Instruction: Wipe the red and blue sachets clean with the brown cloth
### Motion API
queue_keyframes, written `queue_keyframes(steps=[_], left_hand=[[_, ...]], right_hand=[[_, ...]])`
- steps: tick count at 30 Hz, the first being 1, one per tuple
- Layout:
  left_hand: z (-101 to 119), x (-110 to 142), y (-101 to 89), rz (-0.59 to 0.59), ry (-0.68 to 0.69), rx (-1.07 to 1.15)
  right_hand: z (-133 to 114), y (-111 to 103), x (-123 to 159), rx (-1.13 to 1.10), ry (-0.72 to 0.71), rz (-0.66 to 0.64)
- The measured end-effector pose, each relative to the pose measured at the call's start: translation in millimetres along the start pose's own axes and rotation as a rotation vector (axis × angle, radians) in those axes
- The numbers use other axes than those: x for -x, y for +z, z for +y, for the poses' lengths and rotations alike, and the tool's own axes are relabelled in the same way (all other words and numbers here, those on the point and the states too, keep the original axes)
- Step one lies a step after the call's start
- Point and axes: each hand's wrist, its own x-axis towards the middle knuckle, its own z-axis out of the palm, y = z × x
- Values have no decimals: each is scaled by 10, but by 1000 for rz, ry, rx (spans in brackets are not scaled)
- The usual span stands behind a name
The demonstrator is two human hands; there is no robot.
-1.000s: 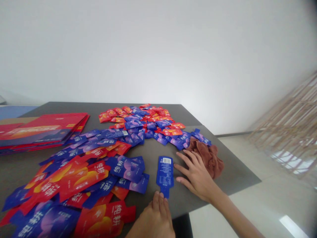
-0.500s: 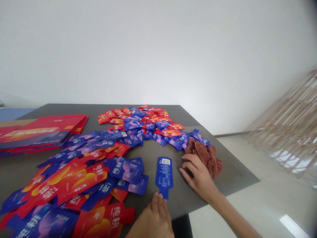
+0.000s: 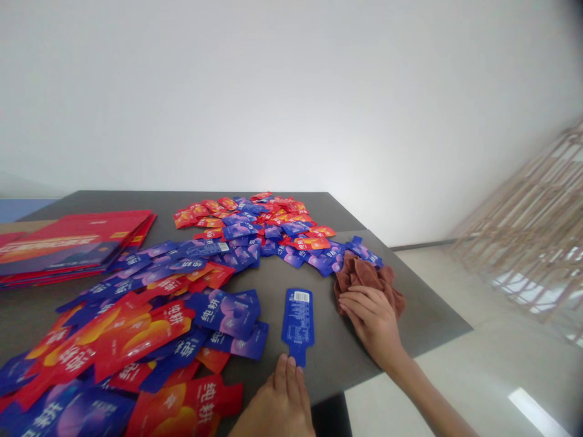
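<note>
A single blue pouch (image 3: 297, 324) lies back side up on the dark grey table (image 3: 423, 321), its narrow neck toward me. My left hand (image 3: 285, 400) lies flat at the table's near edge, fingers stretched out and fingertips touching the pouch's neck. My right hand (image 3: 372, 323) rests to the right of the pouch, its fingers curled together onto the near edge of a crumpled brown cloth (image 3: 364, 274).
Several red and blue pouches (image 3: 136, 328) are strewn over the table's left and far middle. A stack of flat red cartons (image 3: 68, 243) lies at the far left. The table's right edge drops to a glossy floor (image 3: 501, 364); a wooden rack (image 3: 537, 243) leans at the right.
My right hand went from lying spread beside the blue pouch to curling its fingers and shifting right onto the brown cloth. The left hand and the pouch have stayed put.
</note>
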Motion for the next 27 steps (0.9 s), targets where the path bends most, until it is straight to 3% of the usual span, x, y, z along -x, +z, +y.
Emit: queue_keyframes(steps=[6,14,27], left_hand=[[-18,-20,-33,-25,-4,31],[-106,-99,-212,-172,-51,155],[-125,-100,-227,-190,-76,156]], right_hand=[[-2,62,54,43,20,49],[-63,31,62,248,171,149],[-32,78,54,276,206,36]])
